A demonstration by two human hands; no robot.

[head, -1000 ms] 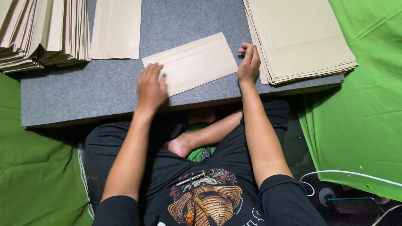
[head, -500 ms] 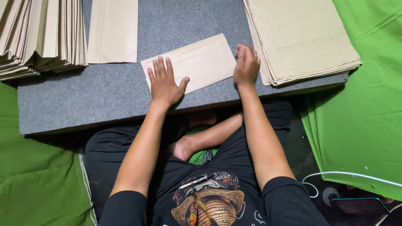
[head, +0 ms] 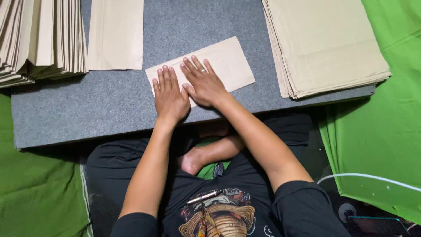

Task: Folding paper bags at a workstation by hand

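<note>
Head view is showing a folded tan paper piece (head: pixel 219 63) lying flat on the grey felt-covered board (head: pixel 109 105), near the board's middle and close to its front edge. It is looking like a long, plain rectangle with crisp edges, matte and unprinted. Its long axis is running left to right across the board, tilting slightly so that the right end is sitting farther from the person than the left end.

Both hands are pressing down on its left half. Left hand (head: pixel 169 96) is lying palm down with fingers stretched out and held together, gripping nothing. Right hand (head: pixel 204 83) is lying just beside it, fingers spread flat, a ring showing on one finger, also gripping nothing.

Behind and to the left, a single flat tan sheet (head: pixel 116 33) is lying apart from the piece. A fanned stack of folded pieces (head: pixel 39 39) is sitting at the far left, and a tall pile of flat sheets (head: pixel 326 44) is filling the right end. Green cloth (head: pixel 381 127) is surrounding the board.
</note>
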